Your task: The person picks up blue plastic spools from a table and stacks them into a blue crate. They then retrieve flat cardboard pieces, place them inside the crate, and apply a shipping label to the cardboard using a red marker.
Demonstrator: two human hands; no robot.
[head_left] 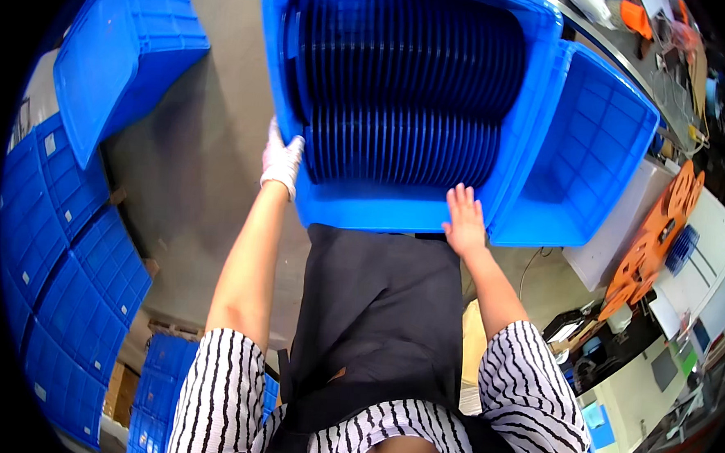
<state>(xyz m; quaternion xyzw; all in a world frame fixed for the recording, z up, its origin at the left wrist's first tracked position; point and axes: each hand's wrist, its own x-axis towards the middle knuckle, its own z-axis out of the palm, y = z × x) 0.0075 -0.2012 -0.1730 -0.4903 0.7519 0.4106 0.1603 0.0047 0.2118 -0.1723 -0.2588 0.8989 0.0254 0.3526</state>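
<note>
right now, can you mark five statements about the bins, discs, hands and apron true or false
1. The left hand wears a white glove. True.
2. The right hand is gloved. False: the right hand is bare.
3. Dark discs stand in rows inside a blue bin. True.
4. The neighbouring bin is packed with discs. False: no discs show inside it.
5. The apron is black. True.

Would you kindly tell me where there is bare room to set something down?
Bare floor shows between the stacked blue crates and the filled bin; the second bin, at right, looks empty inside. Within the filled bin, a narrow strip lies bare between the dark discs and the near wall. Crowding shows among the discs and on the workbench, upper right.
</note>
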